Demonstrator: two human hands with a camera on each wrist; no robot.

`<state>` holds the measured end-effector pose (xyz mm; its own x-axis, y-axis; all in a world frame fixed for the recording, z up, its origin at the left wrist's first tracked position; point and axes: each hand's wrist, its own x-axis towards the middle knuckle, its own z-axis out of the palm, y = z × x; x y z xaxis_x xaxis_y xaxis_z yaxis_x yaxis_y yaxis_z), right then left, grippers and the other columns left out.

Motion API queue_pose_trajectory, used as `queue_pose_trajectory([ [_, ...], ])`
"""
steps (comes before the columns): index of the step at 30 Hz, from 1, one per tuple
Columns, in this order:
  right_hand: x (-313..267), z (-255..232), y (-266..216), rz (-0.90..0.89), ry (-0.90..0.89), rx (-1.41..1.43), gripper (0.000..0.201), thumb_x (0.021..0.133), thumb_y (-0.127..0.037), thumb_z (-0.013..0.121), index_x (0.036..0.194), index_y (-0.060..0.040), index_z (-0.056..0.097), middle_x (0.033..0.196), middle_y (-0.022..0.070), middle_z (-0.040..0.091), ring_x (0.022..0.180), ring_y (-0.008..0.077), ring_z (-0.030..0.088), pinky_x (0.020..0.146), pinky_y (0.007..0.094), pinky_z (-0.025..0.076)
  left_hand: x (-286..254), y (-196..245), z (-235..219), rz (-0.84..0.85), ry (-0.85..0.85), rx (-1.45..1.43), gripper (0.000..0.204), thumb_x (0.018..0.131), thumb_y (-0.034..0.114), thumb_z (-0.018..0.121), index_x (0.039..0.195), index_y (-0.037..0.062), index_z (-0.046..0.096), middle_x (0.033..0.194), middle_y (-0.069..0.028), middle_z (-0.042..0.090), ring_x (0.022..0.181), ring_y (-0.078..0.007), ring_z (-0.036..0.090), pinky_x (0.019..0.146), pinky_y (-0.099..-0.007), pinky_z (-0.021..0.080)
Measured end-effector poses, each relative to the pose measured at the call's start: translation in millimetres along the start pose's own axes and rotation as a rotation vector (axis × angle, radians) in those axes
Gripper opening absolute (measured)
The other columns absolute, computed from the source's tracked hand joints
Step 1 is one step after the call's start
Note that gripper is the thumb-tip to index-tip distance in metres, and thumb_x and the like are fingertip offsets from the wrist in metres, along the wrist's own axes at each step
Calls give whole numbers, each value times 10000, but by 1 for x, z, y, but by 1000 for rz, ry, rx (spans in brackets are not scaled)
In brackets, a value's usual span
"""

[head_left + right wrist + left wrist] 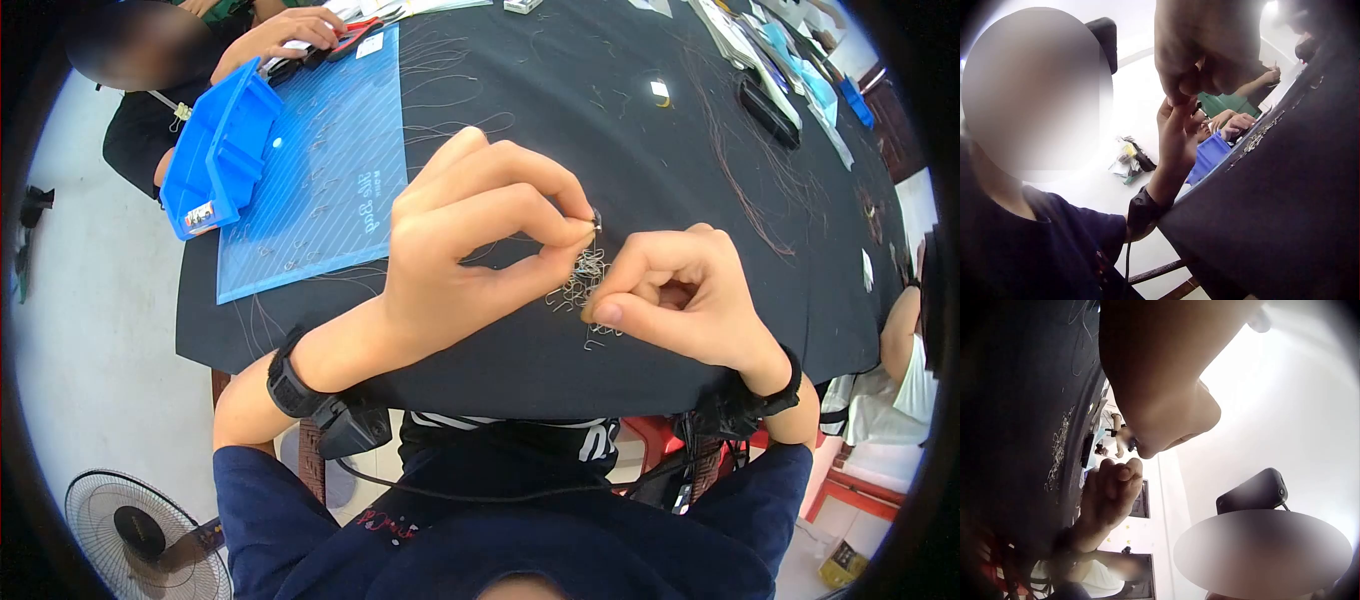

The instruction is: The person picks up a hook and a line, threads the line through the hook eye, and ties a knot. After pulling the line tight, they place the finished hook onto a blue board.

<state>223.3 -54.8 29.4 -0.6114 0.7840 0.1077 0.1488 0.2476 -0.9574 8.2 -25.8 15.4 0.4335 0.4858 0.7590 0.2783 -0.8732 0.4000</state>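
In the head view, my left hand (480,220) is raised over the near part of the table, thumb and fingertips pinching a small dark piece (597,219) with a shiny spot. Close to its right, my right hand (690,290) has its fingers curled and its thumb pressed to the index fingertip. I cannot tell what fine thing it pinches, as the fingers cover it. Below the fingertips lies a heap of small metal hooks (578,284), partly hidden by the hands. In the right wrist view, the two hands meet closely above the table, away from the hooks (1260,134).
A blue translucent board (330,200) with hooks and thin lines lies left, beside a blue plastic bin (215,150). Brown strands (740,190) and a black case (768,112) lie right. Another person's hand (290,32) is at the board's far end, by red-handled pliers (355,35).
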Motion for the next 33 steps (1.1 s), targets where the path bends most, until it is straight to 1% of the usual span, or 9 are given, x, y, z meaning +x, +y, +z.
queue_pose_trajectory([
  [4,0,0,-2,-96,68,-69,76,855,-75,664,805,-20,650,474,-81,404,454,-16,294,435,213,193,-1,-1,4,-10,-16,7,183,597,-22,756,717,86,670,849,-29,672,679,-150,516,604,-258,366],
  [7,2,-1,0,-104,150,-92,75,862,-80,658,820,-19,650,481,-85,416,456,-20,289,434,207,185,-3,-1,8,-20,-66,-34,178,594,-4,766,708,95,670,836,-22,671,649,-144,492,580,-260,340],
  [11,4,-6,10,-95,223,10,78,882,-96,640,868,-19,642,555,-93,480,487,-29,311,442,190,191,-4,0,12,25,-100,-109,174,595,4,773,700,99,672,824,-20,673,622,-138,476,570,-258,323],
  [15,8,-3,14,-99,367,45,70,889,-80,621,890,-12,637,620,-89,517,520,-32,338,471,175,232,-2,1,13,33,-90,-209,180,595,6,786,702,101,677,822,-23,678,611,-128,469,567,-258,310],
  [22,7,2,23,-60,190,32,69,890,-72,609,897,-5,623,535,-81,419,509,-10,319,479,197,231,2,2,9,65,-69,-342,179,610,6,798,715,90,680,832,-51,684,637,-109,505,575,-260,296],
  [26,6,4,24,-68,135,62,90,885,-94,626,867,-6,617,527,-78,418,496,-8,312,471,203,229,4,3,4,51,-19,-253,183,628,-26,778,747,69,675,853,-83,678,689,-116,534,602,-256,350],
  [29,6,5,15,46,126,88,104,879,-101,638,843,-5,619,519,-80,419,485,-9,302,462,204,222,1,-1,5,-5,48,-182,188,638,-48,763,768,55,674,864,-99,673,724,-129,549,623,-255,389],
  [31,4,6,14,48,125,82,107,875,-103,645,829,-9,625,510,-82,415,479,-12,298,454,205,214,-1,-1,5,-70,78,-146,188,646,-60,753,776,48,673,868,-102,670,743,-139,556,633,-254,407],
  [33,2,6,12,22,116,36,99,867,-99,655,820,-15,633,500,-82,410,469,-12,296,447,207,208,1,-3,2,-6,51,-60,186,645,-60,750,775,50,675,864,-90,671,734,-141,554,627,-254,405],
])
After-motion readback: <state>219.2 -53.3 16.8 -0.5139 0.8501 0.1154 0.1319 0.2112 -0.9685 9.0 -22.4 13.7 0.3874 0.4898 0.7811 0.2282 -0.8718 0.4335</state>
